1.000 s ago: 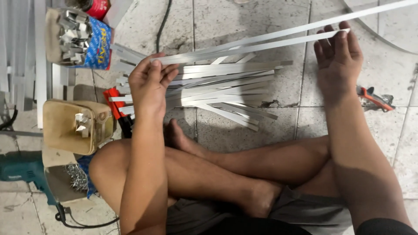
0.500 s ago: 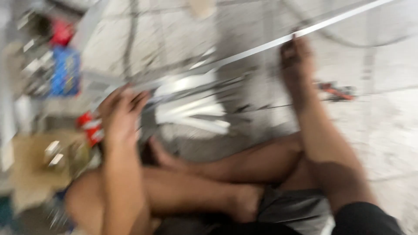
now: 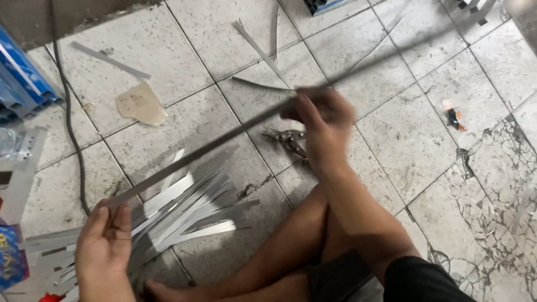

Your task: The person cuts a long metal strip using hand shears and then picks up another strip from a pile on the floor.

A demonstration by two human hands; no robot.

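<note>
I sit on a tiled floor holding a long thin metal strip [image 3: 224,140] that runs diagonally from lower left to upper right, blurred by motion. My left hand [image 3: 103,243] grips its near end at the lower left. My right hand [image 3: 321,120] is closed around the strip near its middle. Under the strip lies a fanned pile of short shiny metal strips [image 3: 179,215]. A pair of metal snips [image 3: 288,140] rests on the floor just below my right hand.
My bare legs [image 3: 291,246] are folded at the bottom. A black cable [image 3: 70,123] runs down the left. A scrap of brown cardboard [image 3: 141,103], loose strips [image 3: 257,47], blue packaging [image 3: 22,84] and a small orange item [image 3: 454,117] lie around.
The view has swung to the right and the boxes of parts have left the picture. The long strip now slants steeply, and my right hand grips it closer to the middle.
</note>
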